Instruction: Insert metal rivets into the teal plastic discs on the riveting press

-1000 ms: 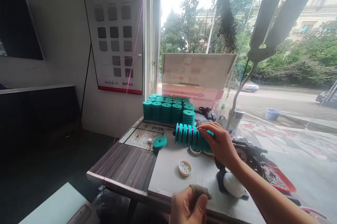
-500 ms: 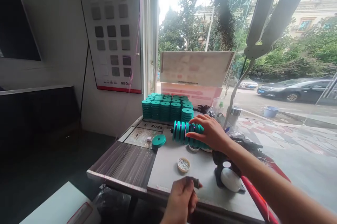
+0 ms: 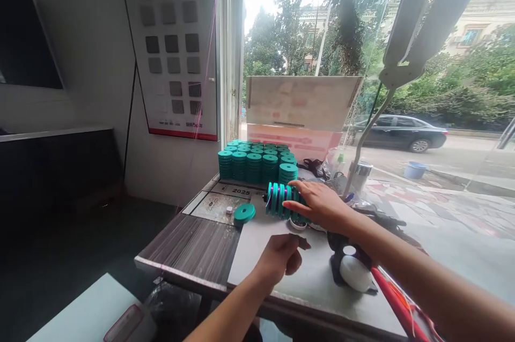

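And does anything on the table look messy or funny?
Maybe the short turquoise pile: it sits by itself and looks a bit tilted, while the tall turquoise stacks behind it stand in tidy rows. I can't see anything clearly broken.

Stacks [image 3: 254, 168] stand at back of counter [image 3: 181, 245], board [image 3: 301, 101] behind; disc row [image 3: 276, 200] before them; loose disc [image 3: 244, 217] to its left; dish [image 3: 298, 226] nearer.
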Available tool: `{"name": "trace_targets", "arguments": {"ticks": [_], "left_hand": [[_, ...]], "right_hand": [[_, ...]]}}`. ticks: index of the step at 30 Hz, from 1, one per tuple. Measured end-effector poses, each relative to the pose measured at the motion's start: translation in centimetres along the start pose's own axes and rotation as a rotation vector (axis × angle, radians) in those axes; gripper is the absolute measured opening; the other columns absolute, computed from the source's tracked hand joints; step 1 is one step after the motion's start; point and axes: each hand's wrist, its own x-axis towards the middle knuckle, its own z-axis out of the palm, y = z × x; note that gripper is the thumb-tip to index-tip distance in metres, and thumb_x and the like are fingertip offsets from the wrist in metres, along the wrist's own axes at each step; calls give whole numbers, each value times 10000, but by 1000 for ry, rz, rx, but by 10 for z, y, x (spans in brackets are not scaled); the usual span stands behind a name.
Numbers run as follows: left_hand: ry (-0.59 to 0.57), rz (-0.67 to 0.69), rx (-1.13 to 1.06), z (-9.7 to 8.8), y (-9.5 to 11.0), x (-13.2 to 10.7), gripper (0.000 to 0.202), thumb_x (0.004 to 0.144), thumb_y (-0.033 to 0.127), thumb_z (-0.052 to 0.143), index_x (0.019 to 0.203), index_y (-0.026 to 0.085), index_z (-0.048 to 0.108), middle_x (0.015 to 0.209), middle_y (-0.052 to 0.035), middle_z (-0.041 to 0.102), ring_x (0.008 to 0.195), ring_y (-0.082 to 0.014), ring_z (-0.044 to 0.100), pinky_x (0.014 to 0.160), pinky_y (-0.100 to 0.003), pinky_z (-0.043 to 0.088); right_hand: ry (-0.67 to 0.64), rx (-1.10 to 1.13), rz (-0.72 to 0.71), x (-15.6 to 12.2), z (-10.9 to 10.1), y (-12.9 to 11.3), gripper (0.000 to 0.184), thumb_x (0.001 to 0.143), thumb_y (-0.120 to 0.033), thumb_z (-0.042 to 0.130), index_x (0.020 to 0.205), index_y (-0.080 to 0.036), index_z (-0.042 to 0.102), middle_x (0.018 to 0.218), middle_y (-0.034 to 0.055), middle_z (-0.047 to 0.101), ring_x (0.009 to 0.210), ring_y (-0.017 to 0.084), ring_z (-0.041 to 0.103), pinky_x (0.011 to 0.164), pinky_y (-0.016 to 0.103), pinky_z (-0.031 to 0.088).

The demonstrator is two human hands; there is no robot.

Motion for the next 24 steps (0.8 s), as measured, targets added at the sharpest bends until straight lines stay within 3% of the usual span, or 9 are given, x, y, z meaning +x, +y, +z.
{"name": "trace_targets", "arguments": {"ticks": [4,8,10,14,18,24], "left_hand": [[-10,8,4,-3,5,5,455,690,549,526,794,112,595,425,41,464,346,-50,247,403,-241,120],[-26,31,24,-5,16,11,429,706,527,521,800,116,604,438,25,499,351,-57,232,417,-244,103],[-13,71,26,-4,20,11,405,696,514,550,767,120,613,511,1,550,382,-61,319,440,-238,154],[-18,128,5,-2,21,12,391,662,519,599,706,131,613,729,-36,621,498,-103,530,588,-263,308],[-10,136,-7,-2,18,15,396,681,519,592,764,133,628,706,-41,634,525,-129,555,585,-265,289],[15,133,-36,-1,17,15,392,688,507,595,736,119,629,754,-79,662,555,-137,547,574,-261,304]], "right_hand": [[-60,6,-63,13,-1,15,569,712,-680,472,950,-179,599,998,120,569,934,284,532,778,392,406],[-79,54,-88,29,-6,25,451,741,-601,523,950,-206,586,832,41,607,760,184,577,633,270,432],[-60,47,-80,26,-7,21,391,799,-543,489,977,-204,565,793,33,615,718,180,582,611,268,420],[-11,-10,-67,6,-3,7,404,863,-504,387,1000,-164,556,946,110,596,914,263,545,740,358,401],[16,-83,-76,-3,2,2,609,737,-636,491,1099,-147,498,1043,127,562,975,295,514,773,393,404],[-17,-123,-116,8,2,8,464,742,-597,527,906,-163,533,886,86,603,849,257,572,636,316,422]]}}
